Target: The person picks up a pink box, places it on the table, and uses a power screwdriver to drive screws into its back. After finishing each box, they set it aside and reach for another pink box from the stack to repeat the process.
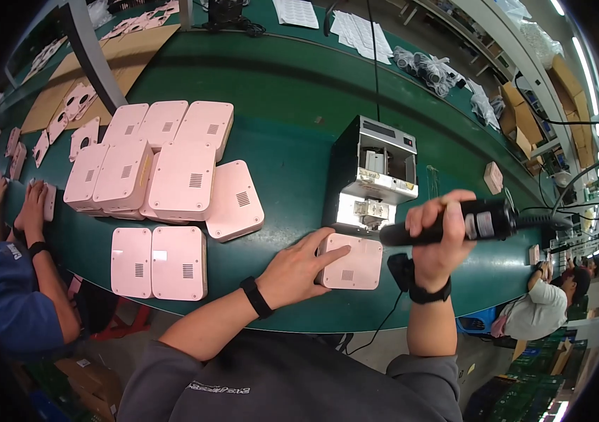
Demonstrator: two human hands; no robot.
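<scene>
My right hand [442, 235] is wrapped around a black electric screwdriver [486, 220], held nearly level with its cable leaving at the right. The driver's front end points left, by the upper right corner of a pink plastic case [353, 271]; its bit cannot be made out. My left hand [298, 267] grips that case at its left side, the thumb lying across the top face. The case lies on the green table, vent slots showing. Just beyond it stands a screw feeder [372, 176], a dark metal box with a light front tray.
Stacked pink cases [183, 179] stand to the left, with two more cases [179, 261] side by side nearer me. A co-worker's hand [32, 204] works at the far left. Further pink parts lie on a cardboard sheet [130, 60]. A black cable [375, 70] hangs behind the feeder.
</scene>
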